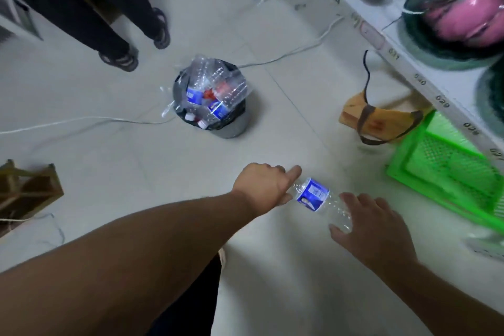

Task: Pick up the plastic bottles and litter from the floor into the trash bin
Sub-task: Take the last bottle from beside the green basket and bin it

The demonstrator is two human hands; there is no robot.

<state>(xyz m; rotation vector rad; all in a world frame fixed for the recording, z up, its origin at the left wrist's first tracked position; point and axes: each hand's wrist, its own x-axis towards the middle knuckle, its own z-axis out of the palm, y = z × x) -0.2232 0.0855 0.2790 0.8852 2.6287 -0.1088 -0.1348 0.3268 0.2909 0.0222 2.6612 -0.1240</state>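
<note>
- Left hand point(261, 185): nearest item with its forearm, reaching in from the near left; fingers curled round the neck end of the plastic bottle point(320, 203), gripping it.
- Right hand point(365, 222): near right, fingers spread and loose, touching the bottle's base end; not closed on it.
- Plastic bottle: clear, blue label, held between the two hands above the floor point(136, 150); long axis runs from far left at the neck to near right at the base. Left hand has the firmer hold, so it is judged the carrying hand.
- Trash bin point(234, 128): grey, far and left of the bottle, well apart; heaped with bottles above its rim, so a drop may roll off.
- Floor: pale tile, white cable point(81, 118) crossing left of the bin.
- Room: green crate point(436, 161) right, white shelf point(381, 43) above it, tan bag point(381, 120) between, a bystander's legs point(109, 22) far left.
</note>
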